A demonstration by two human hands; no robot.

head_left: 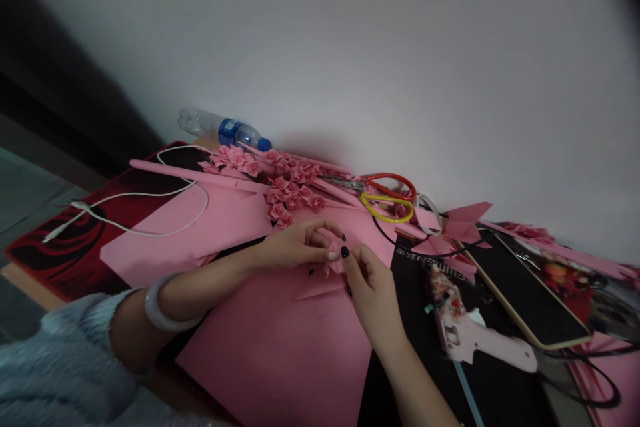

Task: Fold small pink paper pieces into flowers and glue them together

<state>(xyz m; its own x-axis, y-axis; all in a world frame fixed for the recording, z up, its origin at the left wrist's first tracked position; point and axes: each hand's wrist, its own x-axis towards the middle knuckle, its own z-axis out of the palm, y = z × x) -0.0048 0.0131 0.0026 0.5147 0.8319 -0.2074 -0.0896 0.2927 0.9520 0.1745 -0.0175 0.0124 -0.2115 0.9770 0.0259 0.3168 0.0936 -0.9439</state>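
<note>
Between my two hands is a small folded piece of pink paper (pixel 336 260), pinched from both sides. My left hand (pixel 300 245) grips it with thumb and fingers closed, a pale bangle on the wrist. My right hand (pixel 370 280) holds the other side, its thumb pressed on the paper. Under them lies a large pink sheet (pixel 280 347). Just beyond the hands sit several folded pink paper roses (pixel 295 193). Scissors (pixel 387 197) with one red and one yellow handle loop rest behind my right hand.
A pink glue gun (pixel 480 340) and a phone (pixel 535 293) lie on the right. A white cable (pixel 140 195) crosses the red mat (pixel 55 240) on the left. A plastic bottle (pixel 225 130) lies by the wall. A roll of tape (pixel 429 215) is near the scissors.
</note>
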